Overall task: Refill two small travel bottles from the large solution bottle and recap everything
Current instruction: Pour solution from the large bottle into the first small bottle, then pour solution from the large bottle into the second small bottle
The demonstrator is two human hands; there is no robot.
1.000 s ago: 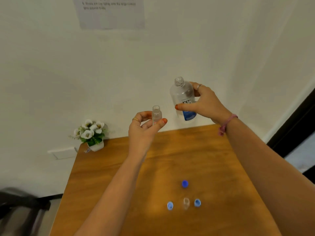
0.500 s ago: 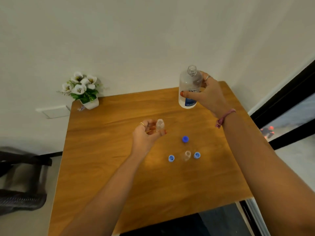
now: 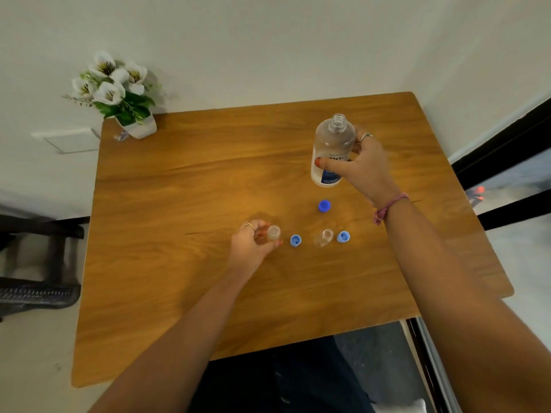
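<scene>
I see my left hand [image 3: 253,242] closed around a small clear uncapped travel bottle [image 3: 273,234] low over the wooden table [image 3: 185,180]; whether it touches the top I cannot tell. My right hand [image 3: 362,165] grips the large clear solution bottle with the blue label [image 3: 332,150], uncapped and upright. The second small clear bottle [image 3: 323,237] stands open between two light blue caps [image 3: 295,240], the dark blue cap [image 3: 324,205] near. A careless release could tip any open bottle and spill solution.

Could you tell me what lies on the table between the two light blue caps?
In the head view, only the second small travel bottle, uncapped, lies between the light blue caps.
</scene>
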